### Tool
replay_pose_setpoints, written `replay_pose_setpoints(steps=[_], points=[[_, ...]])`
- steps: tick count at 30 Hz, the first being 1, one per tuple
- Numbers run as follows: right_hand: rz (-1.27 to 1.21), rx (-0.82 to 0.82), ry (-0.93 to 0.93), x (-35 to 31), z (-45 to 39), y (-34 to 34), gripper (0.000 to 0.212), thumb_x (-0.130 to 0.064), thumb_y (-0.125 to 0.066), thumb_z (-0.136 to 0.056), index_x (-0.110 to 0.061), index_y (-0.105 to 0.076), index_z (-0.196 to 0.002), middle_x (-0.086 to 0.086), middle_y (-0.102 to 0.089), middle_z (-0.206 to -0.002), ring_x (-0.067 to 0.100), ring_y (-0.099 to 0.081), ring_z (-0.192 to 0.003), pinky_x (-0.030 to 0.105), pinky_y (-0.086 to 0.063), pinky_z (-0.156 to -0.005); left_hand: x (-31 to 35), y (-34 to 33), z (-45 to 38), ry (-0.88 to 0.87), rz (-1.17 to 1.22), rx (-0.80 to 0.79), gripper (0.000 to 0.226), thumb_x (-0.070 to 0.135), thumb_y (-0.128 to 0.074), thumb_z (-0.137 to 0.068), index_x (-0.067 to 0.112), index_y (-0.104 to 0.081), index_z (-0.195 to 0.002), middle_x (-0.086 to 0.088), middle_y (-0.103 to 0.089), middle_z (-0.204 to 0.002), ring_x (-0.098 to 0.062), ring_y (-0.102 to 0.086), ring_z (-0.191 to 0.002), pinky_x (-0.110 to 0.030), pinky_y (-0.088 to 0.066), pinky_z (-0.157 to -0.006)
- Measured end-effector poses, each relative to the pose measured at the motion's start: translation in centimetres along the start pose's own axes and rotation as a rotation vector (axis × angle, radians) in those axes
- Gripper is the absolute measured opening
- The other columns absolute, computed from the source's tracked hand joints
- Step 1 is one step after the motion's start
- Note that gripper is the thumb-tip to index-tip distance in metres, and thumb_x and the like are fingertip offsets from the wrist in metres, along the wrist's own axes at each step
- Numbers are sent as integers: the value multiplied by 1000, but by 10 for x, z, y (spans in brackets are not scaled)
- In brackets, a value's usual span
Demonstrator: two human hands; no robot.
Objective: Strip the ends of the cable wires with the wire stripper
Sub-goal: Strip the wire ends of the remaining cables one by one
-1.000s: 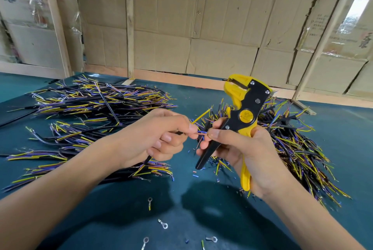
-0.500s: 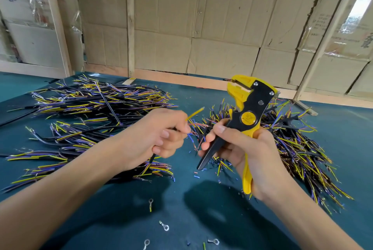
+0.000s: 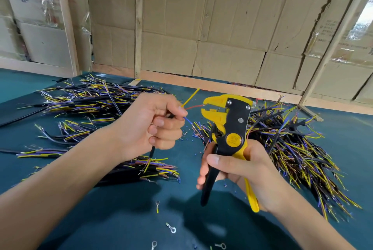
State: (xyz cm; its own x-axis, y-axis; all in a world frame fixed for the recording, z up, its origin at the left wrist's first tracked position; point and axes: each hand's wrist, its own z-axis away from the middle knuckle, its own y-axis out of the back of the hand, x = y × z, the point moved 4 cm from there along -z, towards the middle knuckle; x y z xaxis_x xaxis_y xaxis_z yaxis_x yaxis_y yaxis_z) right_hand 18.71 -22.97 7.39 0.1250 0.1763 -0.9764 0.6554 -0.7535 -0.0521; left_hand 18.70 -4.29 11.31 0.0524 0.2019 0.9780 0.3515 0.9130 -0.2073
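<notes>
Red wire [image 3: 195, 106]: its tip sits between the yellow jaws of my wire stripper [image 3: 229, 126], out past my left fingertips.
Cable [image 3: 151, 151]: black, runs down through my left fist; its yellow wire [image 3: 190, 97] sticks up and its blue wire [image 3: 188, 121] angles down.
Left hand [image 3: 150, 124]: grip curled tight round the cable.
Right hand [image 3: 242, 171]: grip wrapped round the stripper's handles, head pointing up.
Worktop [image 3: 125, 219]: teal, with cable piles left [image 3: 90, 104] and right [image 3: 292, 144] and loose ring terminals [image 3: 171, 228] near me.
</notes>
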Motion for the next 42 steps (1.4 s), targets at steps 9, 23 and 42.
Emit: replay_pose_setpoints(steps=[9,23,42], points=[[95,27,18,1,-1,2,14,-7,-69,-86,6,-67,-89,29,-65,-81,44,-68,-73,51,-57,-73,-2,-1,2,66,-8,24,21,18,-57,-65,22,-43,-51,10,-18,-45,-9,-10,-42,-26,-5,-46],[167,54,-1,0,-1,2,13,-6,-68,-83,7,-67,-85,28,-66,-80,45,-68,-73,58,-58,-77,-3,1,2,148,-23,64,21,19,-57,-65,22,-46,-48,11,-18,-44,-9,-9,-42,-26,-5,-47],[185,33,56,-4,-1,0,18,0,-62,-78,17,-61,-72,36,-62,-71,28,-64,-61,23,-51,-61,-3,-2,4,158,22,20,17,21,-61,-57,20,-45,-52,12,-20,-42,-9,-10,-41,-26,-5,-46]])
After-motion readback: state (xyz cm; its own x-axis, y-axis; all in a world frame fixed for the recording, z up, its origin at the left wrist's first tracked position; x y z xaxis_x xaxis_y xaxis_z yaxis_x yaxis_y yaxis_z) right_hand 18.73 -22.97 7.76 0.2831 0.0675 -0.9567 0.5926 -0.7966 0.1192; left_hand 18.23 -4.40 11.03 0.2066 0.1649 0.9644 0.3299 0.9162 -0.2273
